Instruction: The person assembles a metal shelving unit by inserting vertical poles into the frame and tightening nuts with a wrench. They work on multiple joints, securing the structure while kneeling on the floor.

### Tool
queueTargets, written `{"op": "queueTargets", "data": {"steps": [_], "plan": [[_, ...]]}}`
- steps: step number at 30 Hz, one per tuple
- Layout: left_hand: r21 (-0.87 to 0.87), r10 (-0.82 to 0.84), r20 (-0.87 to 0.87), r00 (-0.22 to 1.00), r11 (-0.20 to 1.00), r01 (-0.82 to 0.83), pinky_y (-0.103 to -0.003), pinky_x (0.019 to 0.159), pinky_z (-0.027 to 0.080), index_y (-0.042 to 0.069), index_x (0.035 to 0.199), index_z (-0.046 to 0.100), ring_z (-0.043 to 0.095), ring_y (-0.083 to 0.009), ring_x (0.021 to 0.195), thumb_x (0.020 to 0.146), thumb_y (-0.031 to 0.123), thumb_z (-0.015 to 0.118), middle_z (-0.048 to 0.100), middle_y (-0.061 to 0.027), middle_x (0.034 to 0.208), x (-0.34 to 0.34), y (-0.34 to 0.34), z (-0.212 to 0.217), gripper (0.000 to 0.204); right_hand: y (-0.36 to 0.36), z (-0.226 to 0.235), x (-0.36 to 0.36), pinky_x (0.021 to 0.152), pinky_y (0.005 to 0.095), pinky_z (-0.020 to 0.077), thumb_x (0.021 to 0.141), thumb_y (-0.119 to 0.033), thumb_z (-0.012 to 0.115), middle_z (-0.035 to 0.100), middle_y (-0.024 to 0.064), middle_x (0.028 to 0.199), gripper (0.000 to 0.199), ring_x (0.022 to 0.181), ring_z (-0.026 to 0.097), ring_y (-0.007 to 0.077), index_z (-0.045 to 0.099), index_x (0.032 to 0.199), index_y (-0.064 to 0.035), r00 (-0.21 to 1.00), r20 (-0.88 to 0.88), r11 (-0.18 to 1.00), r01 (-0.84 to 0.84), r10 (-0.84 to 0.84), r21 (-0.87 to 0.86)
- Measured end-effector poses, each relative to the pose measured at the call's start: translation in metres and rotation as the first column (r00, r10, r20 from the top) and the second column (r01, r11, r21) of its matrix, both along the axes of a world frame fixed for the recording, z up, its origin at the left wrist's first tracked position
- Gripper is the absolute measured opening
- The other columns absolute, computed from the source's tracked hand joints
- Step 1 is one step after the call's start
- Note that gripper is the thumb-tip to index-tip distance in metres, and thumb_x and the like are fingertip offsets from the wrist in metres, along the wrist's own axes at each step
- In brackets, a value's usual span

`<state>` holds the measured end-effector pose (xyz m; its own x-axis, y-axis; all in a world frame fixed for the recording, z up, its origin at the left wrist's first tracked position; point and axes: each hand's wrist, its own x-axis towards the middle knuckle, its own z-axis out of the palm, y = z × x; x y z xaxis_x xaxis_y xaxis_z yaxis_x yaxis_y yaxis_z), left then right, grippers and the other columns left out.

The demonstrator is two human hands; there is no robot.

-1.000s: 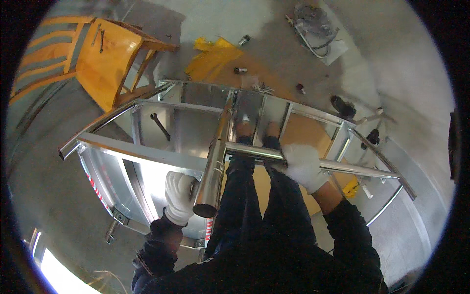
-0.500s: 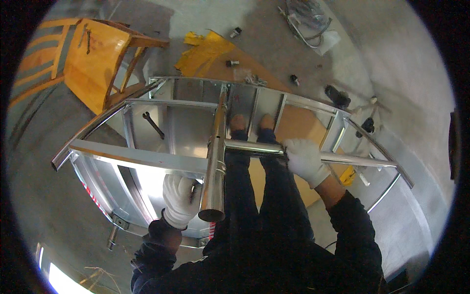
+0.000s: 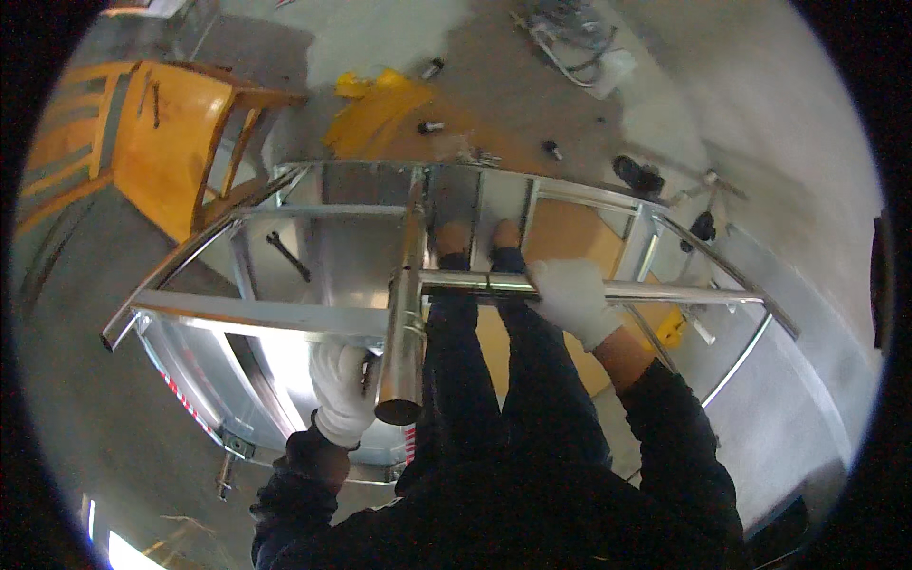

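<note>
A large frame of shiny metal tubes and flat bars stands around my legs. My right hand (image 3: 575,302), in a white glove, is closed over its horizontal tube (image 3: 679,294), right of the thick tube. This thick round tube (image 3: 400,366) points toward me, its hollow end nearest. Just left of that end is my gloved left hand (image 3: 340,394), fingers curled. Something small and dark shows at its fingers, but I cannot make out what it is. A dark open-ended wrench (image 3: 288,256) lies on the metal panel inside the frame's left part.
A wooden chair (image 3: 166,142) lies at the far left, with a dark tool on it. Beyond the frame are brown cardboard with yellow on it (image 3: 380,119), small dark parts (image 3: 430,127) and a clear plastic bag (image 3: 575,33). The wall (image 3: 807,142) rises at right.
The whole scene sits slightly further left in the picture. My right hand stays on the horizontal tube, and my left hand stays beside the thick tube's end.
</note>
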<state>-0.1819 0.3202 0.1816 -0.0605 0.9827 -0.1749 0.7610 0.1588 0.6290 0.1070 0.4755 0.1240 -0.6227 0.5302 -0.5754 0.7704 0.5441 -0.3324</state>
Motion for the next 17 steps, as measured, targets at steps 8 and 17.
{"op": "queueTargets", "data": {"steps": [8, 17], "plan": [[0.05, 0.172, 0.047, 0.984, 0.983, -0.174, -0.04, 0.059, 0.037, 0.007, 0.073, 0.049, 0.049, -0.0328, 0.067, 0.065, 0.014, 0.076, 0.049, -0.0113, 0.07, -0.006, -0.022, -0.025, 0.029, 0.004, 0.007, 0.004, 0.062, 0.0436, 0.0516, 0.078, -0.021, 0.06, 0.065, 0.0122, 0.073, 0.015, 0.071, 0.066, 0.0313, 0.06, 0.081, -0.0069, 0.991, -0.131, 1.0, -0.003, 0.002, -0.007], [-0.004, 0.139, 0.048, 0.989, 0.99, -0.139, -0.034, 0.093, 0.044, 0.001, 0.131, 0.043, 0.053, -0.0254, 0.11, 0.084, 0.003, 0.066, 0.052, -0.0138, 0.122, -0.041, -0.054, -0.062, 0.053, -0.009, -0.004, 0.005, 0.062, 0.0459, 0.0525, 0.076, -0.019, 0.061, 0.066, 0.0128, 0.072, 0.014, 0.069, 0.067, 0.0324, 0.06, 0.082, -0.0065, 0.976, -0.201, 0.994, 0.09, -0.078, 0.054]]}}
